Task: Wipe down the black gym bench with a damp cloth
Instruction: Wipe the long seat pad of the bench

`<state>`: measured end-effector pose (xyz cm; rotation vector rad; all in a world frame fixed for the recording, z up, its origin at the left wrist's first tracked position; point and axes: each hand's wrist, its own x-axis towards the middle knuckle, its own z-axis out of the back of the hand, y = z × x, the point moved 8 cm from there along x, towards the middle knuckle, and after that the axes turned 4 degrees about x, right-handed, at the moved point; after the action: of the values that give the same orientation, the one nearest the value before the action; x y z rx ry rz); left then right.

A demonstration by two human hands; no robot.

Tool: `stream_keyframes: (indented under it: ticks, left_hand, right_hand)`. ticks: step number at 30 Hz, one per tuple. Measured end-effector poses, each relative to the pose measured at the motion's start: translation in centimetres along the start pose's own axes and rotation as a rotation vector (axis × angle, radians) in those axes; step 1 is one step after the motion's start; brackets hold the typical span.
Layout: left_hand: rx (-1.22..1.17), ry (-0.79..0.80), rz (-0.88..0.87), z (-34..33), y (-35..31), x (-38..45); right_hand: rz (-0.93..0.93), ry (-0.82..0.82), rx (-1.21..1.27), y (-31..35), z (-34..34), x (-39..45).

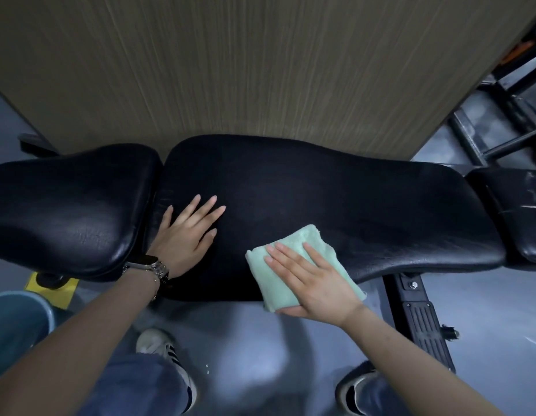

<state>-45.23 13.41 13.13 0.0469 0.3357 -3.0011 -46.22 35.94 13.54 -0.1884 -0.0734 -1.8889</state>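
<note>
Grey gym floor (254, 340) and a wood-grain wall panel (230, 61) frame the black bench (320, 199), which runs left to right across the view with its long axis crosswise to the person. Its long middle pad sits between a separate pad on the left and a small scuffed pad at the far right. A folded pale green cloth (293, 283) lies on the near edge of the middle pad, partly hanging over it. The right hand (314, 280) presses on the cloth with fingers spread flat and pointing up-left, the thumb tucked under the cloth's near side. The left hand (185, 229) rests flat and open on the pad's left end, fingers splayed, holding nothing, a watch (146, 264) at its wrist. The broad unwiped-looking stretch lies to the right of and beyond the cloth, so the next stroke probably runs along the pad's length, and the right hand is the nearer one for it. A blue bucket (17, 319) stands near left, shoes (167, 355) below
</note>
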Motion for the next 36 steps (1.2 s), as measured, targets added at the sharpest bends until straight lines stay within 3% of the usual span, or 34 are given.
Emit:
stream_keyframes:
  ticks: [8,19,36]
  left_hand:
    - [0.02,-0.009,-0.081,0.3,-4.7,2.1]
    - [-0.012,0.111,-0.254,-1.6,-12.7,8.2]
    - [0.038,0.079,-0.238,-2.3,-13.1,9.4]
  right_hand:
    - [-0.042,0.018,-0.033,-1.1,0.2,-0.9]
    - [-0.035,-0.007,-0.02,-1.2,0.1,-1.0]
    - [0.05,0.051,-0.023,-6.5,0.5,-4.7]
